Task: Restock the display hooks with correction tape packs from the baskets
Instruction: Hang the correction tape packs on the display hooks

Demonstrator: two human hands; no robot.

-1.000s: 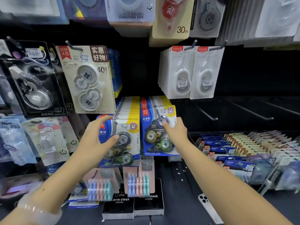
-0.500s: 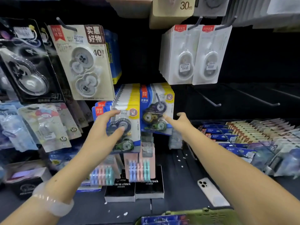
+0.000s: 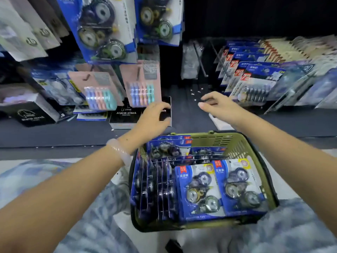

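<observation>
Green basket [image 3: 242, 145] nearest, blue correction tape packs [image 3: 198, 190] filling it from near edge to far edge, left hand [image 3: 153, 119] and right hand [image 3: 218, 105] loose-fingered, holding nothing above its far rim, hung packs [image 3: 102, 28] beyond.

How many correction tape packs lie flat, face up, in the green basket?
2: the left flat pack and the right flat pack, side by side in the green basket. Flat ones beneath may be hidden.
</observation>
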